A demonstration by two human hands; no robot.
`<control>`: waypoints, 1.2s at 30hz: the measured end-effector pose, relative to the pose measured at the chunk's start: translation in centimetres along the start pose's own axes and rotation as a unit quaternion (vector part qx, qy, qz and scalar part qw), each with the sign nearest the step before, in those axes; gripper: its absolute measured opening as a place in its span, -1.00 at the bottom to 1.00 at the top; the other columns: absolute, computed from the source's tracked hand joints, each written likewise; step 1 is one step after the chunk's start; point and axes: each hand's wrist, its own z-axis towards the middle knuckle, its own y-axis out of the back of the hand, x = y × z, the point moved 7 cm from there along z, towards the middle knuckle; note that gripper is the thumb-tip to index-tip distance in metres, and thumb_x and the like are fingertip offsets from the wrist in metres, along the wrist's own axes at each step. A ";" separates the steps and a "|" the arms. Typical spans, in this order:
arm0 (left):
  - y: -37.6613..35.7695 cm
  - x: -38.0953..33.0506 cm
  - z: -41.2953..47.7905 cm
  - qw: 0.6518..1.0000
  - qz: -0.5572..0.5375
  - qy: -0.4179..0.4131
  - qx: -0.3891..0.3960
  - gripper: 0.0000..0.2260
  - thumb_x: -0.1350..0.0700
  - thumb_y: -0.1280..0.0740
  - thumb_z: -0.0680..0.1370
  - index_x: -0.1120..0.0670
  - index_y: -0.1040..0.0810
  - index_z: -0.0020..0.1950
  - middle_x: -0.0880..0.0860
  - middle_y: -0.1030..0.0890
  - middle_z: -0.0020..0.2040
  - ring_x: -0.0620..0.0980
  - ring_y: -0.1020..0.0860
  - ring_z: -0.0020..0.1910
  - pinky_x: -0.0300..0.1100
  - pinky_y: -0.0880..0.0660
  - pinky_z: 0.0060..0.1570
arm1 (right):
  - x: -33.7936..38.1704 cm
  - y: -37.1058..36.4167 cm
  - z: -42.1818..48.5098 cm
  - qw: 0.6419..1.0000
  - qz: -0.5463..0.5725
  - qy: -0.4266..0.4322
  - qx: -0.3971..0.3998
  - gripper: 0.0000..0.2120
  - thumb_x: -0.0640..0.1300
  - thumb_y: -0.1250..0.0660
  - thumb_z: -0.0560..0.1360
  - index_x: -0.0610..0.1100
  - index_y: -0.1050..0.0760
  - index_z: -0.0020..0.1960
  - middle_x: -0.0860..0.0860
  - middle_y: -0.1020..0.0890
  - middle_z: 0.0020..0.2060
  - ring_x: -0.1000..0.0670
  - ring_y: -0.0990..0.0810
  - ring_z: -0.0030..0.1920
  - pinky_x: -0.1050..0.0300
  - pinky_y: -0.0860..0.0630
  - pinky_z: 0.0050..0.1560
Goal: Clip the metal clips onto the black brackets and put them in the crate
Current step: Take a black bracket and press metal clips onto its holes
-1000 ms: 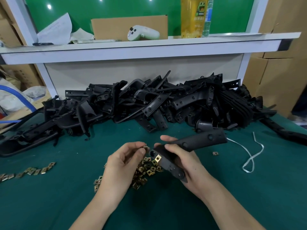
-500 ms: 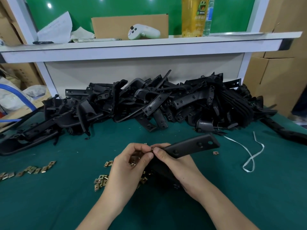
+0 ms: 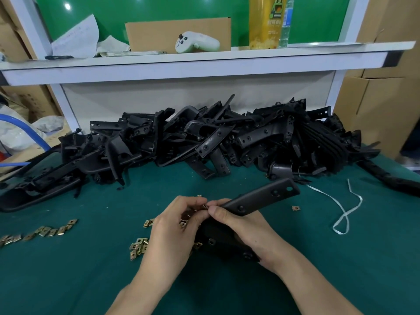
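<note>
My right hand (image 3: 242, 226) grips a black bracket (image 3: 261, 197) above the green table; its long arm points up to the right and shows three holes. My left hand (image 3: 175, 226) pinches a small brass-coloured metal clip (image 3: 205, 206) against the bracket's near end, right beside my right thumb. A loose heap of metal clips (image 3: 137, 245) lies under and to the left of my hands. A big pile of black brackets (image 3: 204, 142) fills the back of the table. No crate is in view.
A row of clips (image 3: 45, 231) lies at the left edge, one single clip (image 3: 296, 208) to the right. A white strap (image 3: 345, 212) curls on the mat at right. Above, a white shelf (image 3: 204, 62) carries a cardboard box, a white controller and a yellow bottle.
The hands have come together. The bracket turned so its long arm rose and its clipped end dropped under my hands; my left hand brought the clip to the bracket's near end.
</note>
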 end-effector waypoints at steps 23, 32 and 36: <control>0.1 3.6 0.6 0.861 -0.424 0.281 -0.023 -0.84 0.07 -0.43 0.42 0.16 -0.70 -0.17 0.08 -0.65 -0.22 -0.11 -0.60 -0.30 -0.25 -0.62 -0.22 | -0.8 2.1 0.6 0.973 0.219 -0.018 -0.075 -0.69 -0.13 -0.43 0.44 -0.13 -0.67 0.17 -0.18 -0.63 0.24 -0.07 -0.60 0.27 0.13 -0.62 0.08; -0.4 3.3 0.6 0.833 -0.475 0.282 0.018 -0.84 0.11 -0.40 0.48 0.16 -0.69 -0.03 0.09 -0.63 -0.17 -0.09 -0.59 -0.26 -0.24 -0.61 -0.22 | -0.7 2.6 0.6 0.951 0.298 -0.020 -0.084 -0.73 -0.21 -0.37 0.48 -0.18 -0.66 0.17 -0.20 -0.66 0.14 -0.03 -0.67 0.15 0.22 -0.61 -0.07; -0.4 3.0 0.6 0.841 -0.470 0.266 0.032 -0.77 0.20 -0.39 0.46 0.21 -0.68 0.09 0.15 -0.67 -0.06 -0.04 -0.64 -0.18 -0.20 -0.63 -0.13 | -0.8 2.8 0.7 0.947 0.309 -0.022 -0.088 -0.69 -0.19 -0.39 0.46 -0.18 -0.66 0.19 -0.18 -0.67 0.12 -0.01 -0.67 0.15 0.21 -0.62 -0.07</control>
